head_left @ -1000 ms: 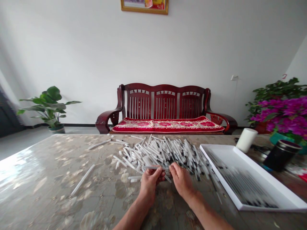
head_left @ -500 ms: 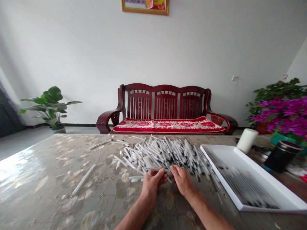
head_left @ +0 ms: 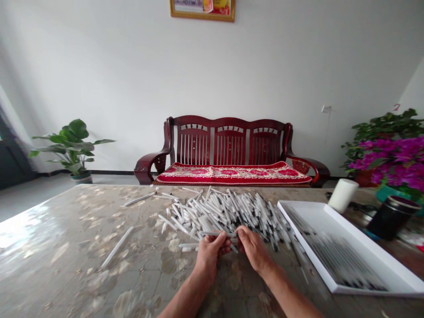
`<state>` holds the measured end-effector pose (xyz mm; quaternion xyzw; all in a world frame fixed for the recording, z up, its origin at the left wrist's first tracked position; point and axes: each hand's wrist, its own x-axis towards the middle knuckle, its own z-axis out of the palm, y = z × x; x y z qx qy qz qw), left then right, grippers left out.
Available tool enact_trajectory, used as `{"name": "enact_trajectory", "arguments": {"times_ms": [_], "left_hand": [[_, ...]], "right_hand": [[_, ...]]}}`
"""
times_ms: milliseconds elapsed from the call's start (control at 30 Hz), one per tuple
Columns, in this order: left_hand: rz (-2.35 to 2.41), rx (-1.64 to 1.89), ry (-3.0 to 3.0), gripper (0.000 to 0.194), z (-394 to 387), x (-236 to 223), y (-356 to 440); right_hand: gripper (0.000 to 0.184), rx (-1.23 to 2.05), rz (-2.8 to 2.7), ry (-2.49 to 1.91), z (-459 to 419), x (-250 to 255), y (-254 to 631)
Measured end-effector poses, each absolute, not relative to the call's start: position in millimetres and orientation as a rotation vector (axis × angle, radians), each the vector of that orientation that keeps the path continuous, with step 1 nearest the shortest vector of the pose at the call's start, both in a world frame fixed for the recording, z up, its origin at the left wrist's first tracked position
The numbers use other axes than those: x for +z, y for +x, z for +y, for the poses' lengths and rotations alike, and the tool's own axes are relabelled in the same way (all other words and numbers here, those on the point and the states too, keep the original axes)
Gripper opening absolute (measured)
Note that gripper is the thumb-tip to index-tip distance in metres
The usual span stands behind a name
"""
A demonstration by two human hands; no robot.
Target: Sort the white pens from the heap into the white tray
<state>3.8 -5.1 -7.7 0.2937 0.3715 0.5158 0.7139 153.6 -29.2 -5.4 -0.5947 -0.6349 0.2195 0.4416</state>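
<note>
My left hand point(head_left: 211, 252) is closed around a thin, pale pen point(head_left: 208, 233), which lies level across its fingers in front of the pile. At the pen's right end, my right hand point(head_left: 252, 249) has thumb and fingers pinched together; its fingertips are partly hidden. Just beyond both hands spreads a heap of white and clear pens point(head_left: 212, 210), several with dark ends. To the right, a shallow white box point(head_left: 319, 216) holds pens laid side by side in slanting rows.
A single pen point(head_left: 117, 247) rests apart on the patterned tabletop point(head_left: 76, 247). At right stand a white cylinder point(head_left: 343, 195), a dark cup point(head_left: 394, 217) and purple flowers point(head_left: 394, 159). Beyond the table is a wooden bench point(head_left: 230, 141); a potted plant point(head_left: 74, 143) stands left.
The view has shifted very slightly. Both hands stay at the same pen, with the right fingers moved only a little at its end.
</note>
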Motion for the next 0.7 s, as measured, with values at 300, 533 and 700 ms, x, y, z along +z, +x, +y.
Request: {"name": "enact_trajectory", "arguments": {"times_ms": [300, 533, 700], "left_hand": [[0.836, 1.144, 0.681, 0.040, -3.0, -12.4, 4.7], [0.840, 1.131, 0.688, 0.041, -4.0, -12.7, 4.2], [0.859, 1.135, 0.678, 0.040, -2.7, -12.8, 4.6]], "right_hand": [[0.052, 0.463, -1.597, -1.559, -28.5, -6.5, 153.7], [0.047, 0.384, -1.645, -1.540, -27.8, -8.0, 153.0], [0.047, 0.461, -1.642, -1.495, -27.8, -8.8, 154.0]]}}
